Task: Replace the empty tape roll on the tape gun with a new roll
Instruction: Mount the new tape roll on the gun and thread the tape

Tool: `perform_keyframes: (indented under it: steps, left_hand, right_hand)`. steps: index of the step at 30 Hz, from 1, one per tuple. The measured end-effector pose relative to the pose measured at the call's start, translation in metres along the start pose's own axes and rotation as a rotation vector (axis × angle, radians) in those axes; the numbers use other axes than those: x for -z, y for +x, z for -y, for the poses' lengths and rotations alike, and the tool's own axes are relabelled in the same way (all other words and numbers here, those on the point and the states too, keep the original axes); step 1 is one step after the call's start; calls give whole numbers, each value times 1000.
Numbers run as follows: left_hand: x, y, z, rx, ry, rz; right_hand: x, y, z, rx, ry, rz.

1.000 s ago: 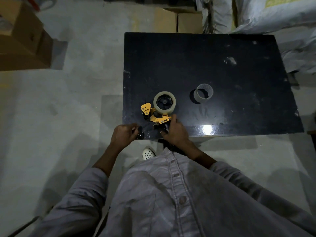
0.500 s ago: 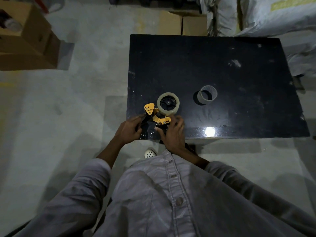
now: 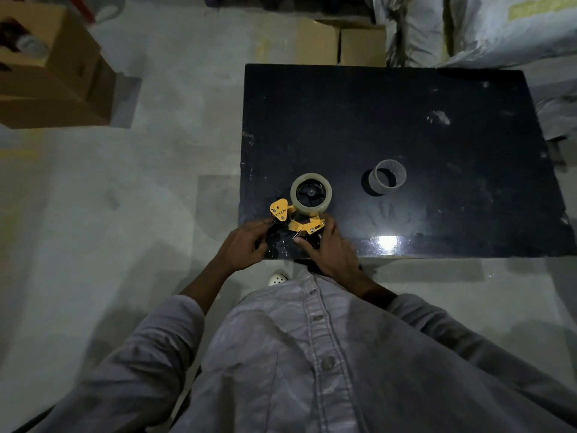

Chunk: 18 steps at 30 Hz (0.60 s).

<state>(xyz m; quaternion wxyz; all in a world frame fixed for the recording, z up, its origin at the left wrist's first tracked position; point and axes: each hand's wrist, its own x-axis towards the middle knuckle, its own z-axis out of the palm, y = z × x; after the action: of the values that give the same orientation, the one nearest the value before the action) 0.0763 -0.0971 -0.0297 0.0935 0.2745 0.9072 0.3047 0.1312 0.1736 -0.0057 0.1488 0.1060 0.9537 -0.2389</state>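
A yellow tape gun lies on the near left corner of the black table. A full tape roll sits on its black hub. My right hand grips the gun's handle end from the right. My left hand is at the gun's front, fingers on the dark part below the yellow flap. An empty cardboard core stands apart on the table, to the right of the gun.
Cardboard boxes stand on the concrete floor at the far left, and two more boxes behind the table. White sacks are piled at the back right. A white shoe shows below the table edge.
My left hand has moved up from the table edge to the gun's front end. My right hand has kept its hold on the handle. The gun has barely shifted.
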Motion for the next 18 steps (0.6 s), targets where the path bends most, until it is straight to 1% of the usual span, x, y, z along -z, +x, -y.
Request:
perform_keyframes:
  steps: [3,6,9,13,15,17,18]
  left_hand:
    - [1,0,-2,-6,-6,-29]
    - [4,3,-9,-4,-44,-75]
    - [5,5,-7,-39,-36,-67]
    - [2,8,6,9,21,-34]
    - [2,7,7,112,1,-48]
    - [-1,5,11,281,-85,-109]
    - [-1,5,9,395,-166,-147]
  right_hand:
    - [4,1,9,-54,-47,-1]
    - [9,4,19,-132,-57,-37]
    - [16,8,26,-242,20,-7]
    - [16,13,25,-309,171,54]
    - [9,19,16,-354,275,117]
    - [6,21,8,-403,403,165]
    - [7,19,5,-410,468,197]
